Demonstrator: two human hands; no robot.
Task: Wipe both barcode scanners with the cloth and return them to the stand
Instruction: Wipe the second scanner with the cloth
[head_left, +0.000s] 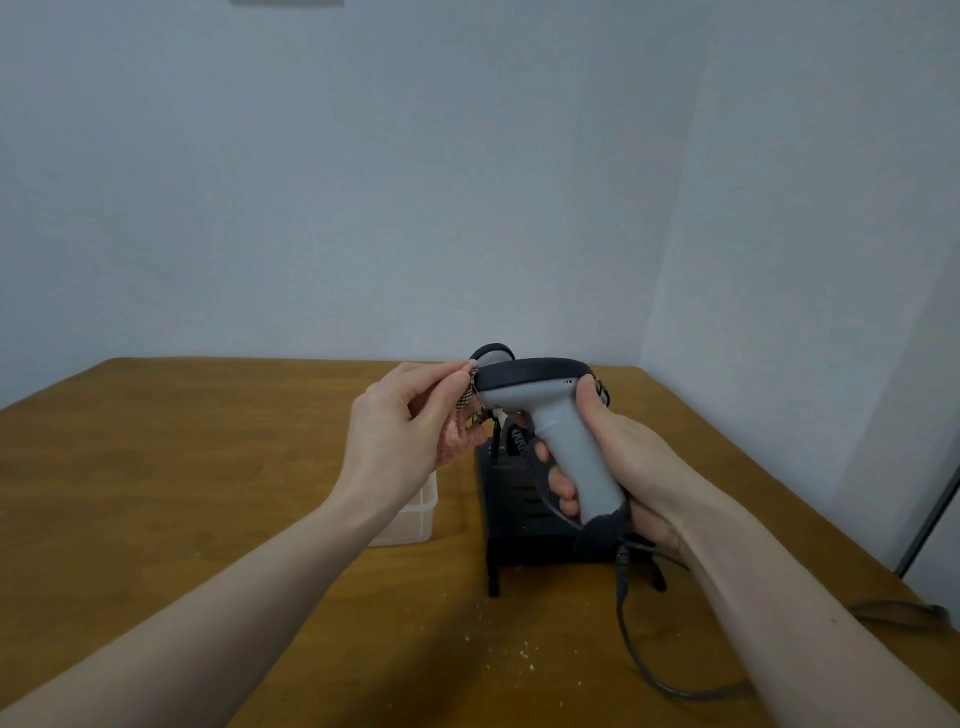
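My right hand (618, 452) grips the handle of a grey barcode scanner (540, 400) with a black top, held above the black stand (519, 514). My left hand (410, 415) pinches a checkered cloth (467, 397) against the scanner's front end. A second scanner (492, 354) shows only as a rounded grey and black head behind the held one, and I cannot tell if it sits on the stand. The held scanner's dark cable (639, 660) hangs from the handle down to the table.
A clear plastic container (415, 519) sits on the wooden table (182, 467) left of the stand, partly behind my left forearm. Walls close the table in at the back and right. A dark strap-like object (898, 613) lies at the right edge.
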